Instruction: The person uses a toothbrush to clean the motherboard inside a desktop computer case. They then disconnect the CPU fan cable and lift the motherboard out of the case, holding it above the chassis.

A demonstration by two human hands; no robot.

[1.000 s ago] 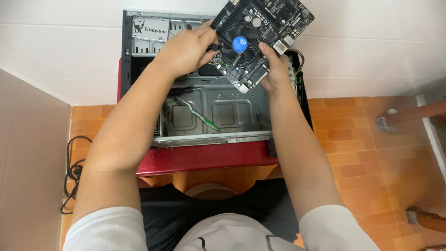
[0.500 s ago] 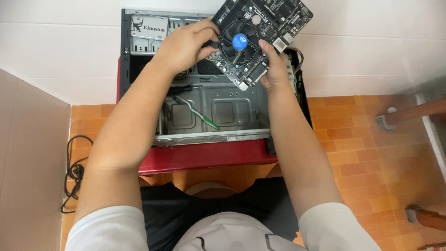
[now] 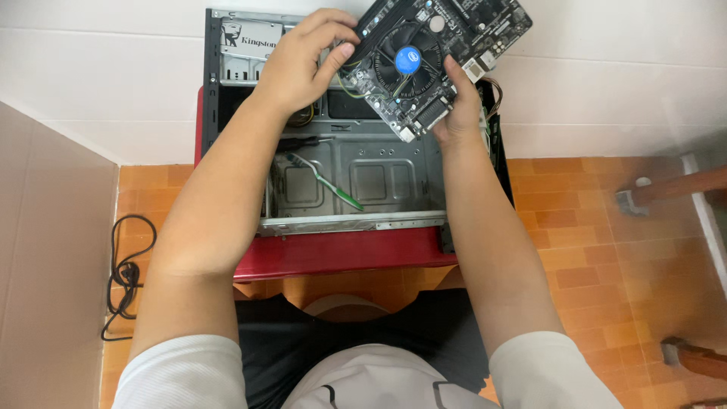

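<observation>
Both hands grip a computer board (image 3: 439,57), held tilted above the open case (image 3: 356,174): left hand (image 3: 303,57) clamped on its left edge, right hand (image 3: 454,113) on its lower edge. Next it needs careful lowering and lining up inside. Compared with a second ago, it sits slightly higher.

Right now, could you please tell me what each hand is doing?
Left hand: closed on the upper-left edge of the motherboard.
Right hand: closed on the motherboard's lower edge.
</observation>
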